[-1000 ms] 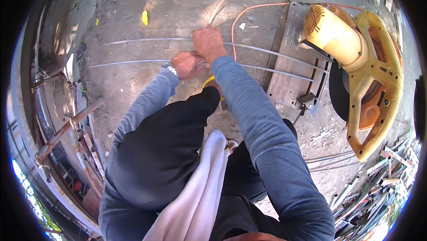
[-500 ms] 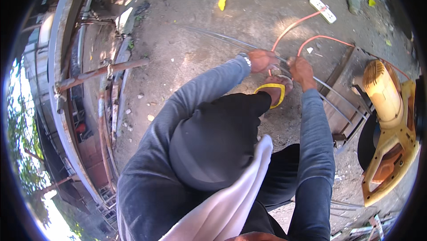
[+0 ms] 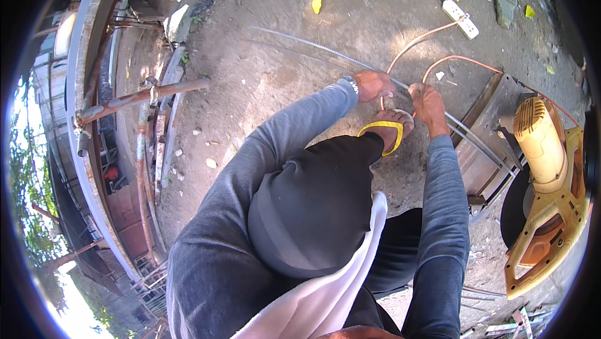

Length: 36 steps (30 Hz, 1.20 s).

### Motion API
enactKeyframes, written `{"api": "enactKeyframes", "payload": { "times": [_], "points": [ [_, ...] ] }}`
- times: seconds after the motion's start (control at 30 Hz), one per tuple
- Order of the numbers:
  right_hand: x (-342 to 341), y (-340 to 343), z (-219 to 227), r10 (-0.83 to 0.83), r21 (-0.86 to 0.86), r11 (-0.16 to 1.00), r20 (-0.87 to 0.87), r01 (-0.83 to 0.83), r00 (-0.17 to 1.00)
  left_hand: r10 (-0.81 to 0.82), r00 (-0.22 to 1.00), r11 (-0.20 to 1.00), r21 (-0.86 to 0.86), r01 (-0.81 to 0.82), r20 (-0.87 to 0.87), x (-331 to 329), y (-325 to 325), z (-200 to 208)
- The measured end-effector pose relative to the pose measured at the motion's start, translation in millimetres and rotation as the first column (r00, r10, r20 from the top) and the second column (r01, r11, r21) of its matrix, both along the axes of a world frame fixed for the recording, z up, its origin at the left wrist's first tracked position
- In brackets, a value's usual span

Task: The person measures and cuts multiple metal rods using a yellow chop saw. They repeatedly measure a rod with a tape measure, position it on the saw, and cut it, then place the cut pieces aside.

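Two thin steel rebar rods [image 3: 474, 135] run from the ground at upper left to the cut-off saw on the right. My left hand [image 3: 374, 85] is closed around them near my foot, palm down. A short way to the right, my right hand [image 3: 429, 108] grips the same rods with fingers and thumb. Beyond it the rods lie close together over the saw's base [image 3: 491, 117]. The yellow chop saw [image 3: 544, 182], with its dark cutting disc [image 3: 517, 204], stands at their right end. My sandalled foot [image 3: 391, 129] is just below my hands.
An orange cord [image 3: 460, 58] loops behind my hands, and a white power strip [image 3: 460, 20] lies at upper right. Rusty pipes and a metal frame [image 3: 144, 98] stand on the left. Metal scraps [image 3: 519, 323] lie at lower right.
The rods' right-hand parts, spread apart before, now lie closer together. Both hands keep their hold with only a slight shift. The whole view has moved a little.
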State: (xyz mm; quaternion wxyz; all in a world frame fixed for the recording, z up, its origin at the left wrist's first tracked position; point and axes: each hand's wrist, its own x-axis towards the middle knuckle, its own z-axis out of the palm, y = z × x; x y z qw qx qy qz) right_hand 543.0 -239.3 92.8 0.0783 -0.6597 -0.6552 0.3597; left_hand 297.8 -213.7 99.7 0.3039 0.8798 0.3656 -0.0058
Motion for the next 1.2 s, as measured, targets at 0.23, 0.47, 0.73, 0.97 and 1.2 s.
{"api": "enactKeyframes", "payload": {
  "times": [0.23, 0.47, 0.73, 0.97, 1.2],
  "points": [
    [2, -3, 24, 0.047, -0.050, 0.997, -0.054, -0.050, 0.997, -0.007, 1.000, 0.998, 0.059, 0.006, 0.014, 2, 10, 8],
    [5, -8, 23, 0.149, 0.060, 0.988, -0.071, -0.145, 0.986, 0.115, 0.989, 0.990, 0.090, -0.107, -0.092, 9, 1, 18],
    [9, -11, 18, 0.150, 0.092, 0.985, -0.031, -0.147, 0.988, 0.107, 0.970, 0.921, 0.390, -0.014, -0.219, 17, -6, 33],
    [9, -4, 34, 0.120, 0.064, 0.991, -0.007, -0.119, 0.993, 0.139, 0.954, 0.905, 0.425, -0.014, -0.264, 25, -1, 42],
    [8, -4, 15, 0.198, 0.125, 0.972, 0.019, -0.198, 0.980, 0.090, 0.976, 0.915, 0.403, -0.002, -0.199, 7, 9, 22]
  ]
}}
